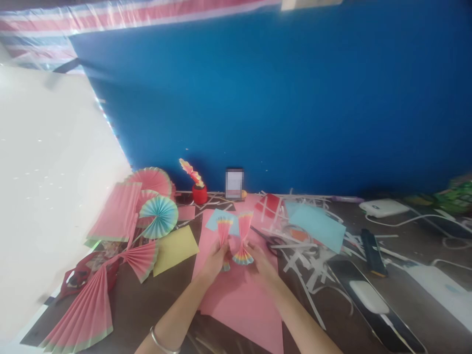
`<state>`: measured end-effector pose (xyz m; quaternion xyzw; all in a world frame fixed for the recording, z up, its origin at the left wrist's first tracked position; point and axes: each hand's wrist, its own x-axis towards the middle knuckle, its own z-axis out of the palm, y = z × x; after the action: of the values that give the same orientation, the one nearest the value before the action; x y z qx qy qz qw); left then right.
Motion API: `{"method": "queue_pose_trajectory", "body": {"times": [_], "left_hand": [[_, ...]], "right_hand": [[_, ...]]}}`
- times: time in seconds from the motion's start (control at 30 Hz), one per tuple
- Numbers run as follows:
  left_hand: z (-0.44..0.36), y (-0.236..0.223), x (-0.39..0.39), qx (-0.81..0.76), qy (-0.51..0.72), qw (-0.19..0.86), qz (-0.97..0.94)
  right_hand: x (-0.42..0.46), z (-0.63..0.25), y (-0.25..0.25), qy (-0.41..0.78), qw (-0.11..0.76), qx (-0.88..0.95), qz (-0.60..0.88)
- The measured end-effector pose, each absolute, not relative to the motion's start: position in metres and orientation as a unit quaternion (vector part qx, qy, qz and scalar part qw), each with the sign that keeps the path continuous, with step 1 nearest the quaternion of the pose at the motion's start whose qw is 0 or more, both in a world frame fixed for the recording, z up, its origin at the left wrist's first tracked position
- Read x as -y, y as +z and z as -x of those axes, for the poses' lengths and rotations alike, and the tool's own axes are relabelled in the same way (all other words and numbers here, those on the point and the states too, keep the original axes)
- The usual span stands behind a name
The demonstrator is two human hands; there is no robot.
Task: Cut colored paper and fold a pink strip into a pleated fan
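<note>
My left hand (219, 256) is closed on the middle of a pleated paper piece (224, 226), pink with a yellow and blue edge, its ends flaring out above and below the fingers. Just to the right, my right hand (256, 253) pinches a second pleated paper bow (245, 225) of the same colours, gathered at its waist. Both are held close together over a large pink sheet (236, 305). Behind them lies a light blue paper (213, 221). Dark scissors (272, 240) rest to the right of my right hand, partly hidden among paper strips.
Pink pleated fans (84, 314) and a blue rosette (159, 217) stand at left, beside a yellow sheet (176, 250). At right are paper scraps (309, 260), a blue sheet (319, 226) and a phone (368, 300). A red pot (199, 194) stands near the blue wall (258, 98).
</note>
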<state>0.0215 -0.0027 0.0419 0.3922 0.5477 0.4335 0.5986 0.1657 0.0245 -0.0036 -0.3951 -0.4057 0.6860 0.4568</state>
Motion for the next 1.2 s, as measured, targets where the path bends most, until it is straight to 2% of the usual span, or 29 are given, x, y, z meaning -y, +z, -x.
{"method": "queue_pose_trajectory", "body": {"times": [0.1,0.37,0.77,0.93,1.2], "left_hand": [[-0.022,0.039,-0.001,-0.514,0.442,0.620,-0.394],[-0.018,0.028,-0.002,-0.491,0.432,0.608,-0.450],[-0.021,0.016,-0.006,-0.499,0.460,0.628,-0.381],[-0.021,0.009,-0.005,-0.515,0.461,0.611,-0.386],[-0.027,-0.001,-0.006,-0.553,0.455,0.607,-0.344]], "right_hand": [[-0.021,-0.162,-0.004,0.700,0.421,0.435,0.378],[-0.015,-0.164,-0.001,0.638,0.380,0.523,0.417],[-0.017,-0.159,-0.008,0.605,0.436,0.526,0.410],[-0.017,-0.159,-0.008,0.571,0.434,0.543,0.437],[-0.011,-0.152,-0.009,0.592,0.411,0.554,0.416]]}}
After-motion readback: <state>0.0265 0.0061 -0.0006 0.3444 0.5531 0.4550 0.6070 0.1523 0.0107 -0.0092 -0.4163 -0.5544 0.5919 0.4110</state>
